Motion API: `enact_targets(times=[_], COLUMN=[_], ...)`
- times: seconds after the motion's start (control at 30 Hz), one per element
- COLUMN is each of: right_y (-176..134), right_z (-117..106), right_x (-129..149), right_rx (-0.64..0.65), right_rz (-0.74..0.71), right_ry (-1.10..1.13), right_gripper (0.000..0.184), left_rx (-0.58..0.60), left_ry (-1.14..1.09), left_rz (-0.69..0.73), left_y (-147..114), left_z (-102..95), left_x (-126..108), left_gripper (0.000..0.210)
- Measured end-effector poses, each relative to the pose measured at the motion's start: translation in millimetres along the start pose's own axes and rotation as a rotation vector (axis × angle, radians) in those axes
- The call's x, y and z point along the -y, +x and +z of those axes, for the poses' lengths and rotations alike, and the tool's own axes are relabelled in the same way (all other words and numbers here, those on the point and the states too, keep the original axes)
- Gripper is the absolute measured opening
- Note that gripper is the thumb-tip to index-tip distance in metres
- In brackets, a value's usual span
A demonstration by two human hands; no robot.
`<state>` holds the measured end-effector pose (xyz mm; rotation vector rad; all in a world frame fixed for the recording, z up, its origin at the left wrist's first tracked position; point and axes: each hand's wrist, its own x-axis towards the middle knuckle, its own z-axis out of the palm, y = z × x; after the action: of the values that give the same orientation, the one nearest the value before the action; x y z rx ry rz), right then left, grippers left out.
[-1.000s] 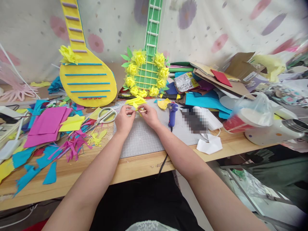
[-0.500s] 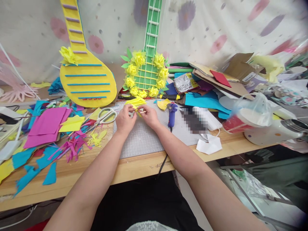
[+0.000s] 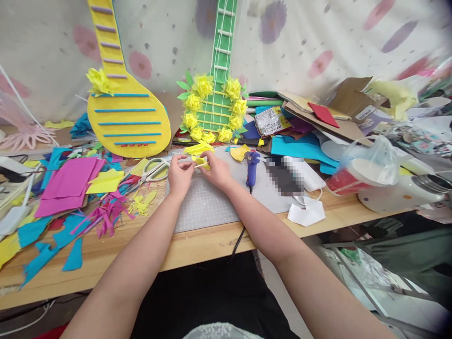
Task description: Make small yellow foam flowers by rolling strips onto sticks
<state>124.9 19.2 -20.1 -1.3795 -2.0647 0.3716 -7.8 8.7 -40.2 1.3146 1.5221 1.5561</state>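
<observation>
both the left hand (image 3: pixel 181 176) and the right hand (image 3: pixel 219 172) are bare, and so are the left arm (image 3: pixel 141 263) and right arm (image 3: pixel 271 240), slim at the wrists and widening past the elbows. plain black cloth (image 3: pixel 212 299) covers the lap, its folds hard to make out. below it, at the bottom edge, shows a whitish lacy piece (image 3: pixel 222 331), its upper rim curved and its surface finely patterned; the 2 fabrics contrast sharply.

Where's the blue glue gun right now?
In the head view, the blue glue gun is on the grey mat, right of the person's right hand.
</observation>
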Motion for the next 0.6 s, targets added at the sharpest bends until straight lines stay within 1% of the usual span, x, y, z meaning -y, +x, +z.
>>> enact_targets(times=[0.1, 0.2, 0.33, 0.43, 0.5, 0.6], right_y=[0.5, 0.9, -0.1, -1.2, -1.4, -0.9], right_z=[0.4, 0.1, 0.0, 1.5, 2.9, 4.5], right_x=[-0.4, -1.0, 2.2, 6.1, 7.8, 8.3], right_rx=[-0.019, -0.032, -0.07, -0.058, -0.031, -0.018], right_rz=[-0.015, -0.035, -0.05, -0.042, -0.051, -0.046], right_ry=[-0.049, -0.075, -0.099, -0.112, -0.115, -0.112], right_gripper=[0.024, 0.026, 0.035, 0.031, 0.027, 0.026], left_rx=[0.02, 0.009, -0.079, -0.13, -0.134, -0.096], left_ry=[-0.037, -0.068, -0.061, -0.05, -0.058, -0.065], left_rz=[-0.024, -0.03, -0.031, -0.036, -0.042, -0.028], left_y=[-0.3, -1.2, -0.8, 1.2, 2.5, 3.1], left_z=[1.5, 2.6, 1.6, 0.5, 0.6, 1.5], left_x=[-0.5, -2.8, -4.4, -1.8, 1.0, 3.6], left_gripper=[0.035, 0.034, 0.034, 0.036, 0.036, 0.035])
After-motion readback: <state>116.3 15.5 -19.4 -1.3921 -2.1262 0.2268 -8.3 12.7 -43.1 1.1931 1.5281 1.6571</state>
